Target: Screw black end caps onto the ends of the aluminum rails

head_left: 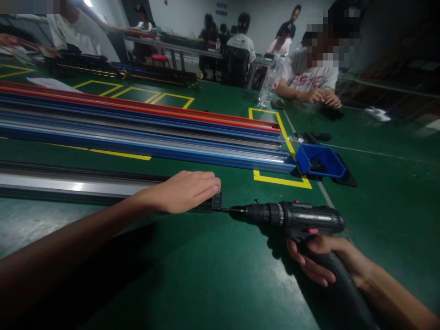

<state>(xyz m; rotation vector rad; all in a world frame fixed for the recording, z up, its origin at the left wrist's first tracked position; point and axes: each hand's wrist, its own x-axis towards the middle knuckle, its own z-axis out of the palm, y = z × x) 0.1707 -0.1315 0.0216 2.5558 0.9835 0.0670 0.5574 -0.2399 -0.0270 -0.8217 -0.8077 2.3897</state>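
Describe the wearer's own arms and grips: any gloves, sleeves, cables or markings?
Both are human and bare. The left grip is a five-fingered hand type, ungloved, with no ring visible; the left forearm shows no sleeve, watch or cable. The right grip is also ungloved, though partly hidden; the right forearm shows no sleeve or wristband. I can make out no markings.

You can make out an "E" in the red lettering on the white shirt opposite; the body print and collar digits on your drill, and the wall sign, are too blurred to read.
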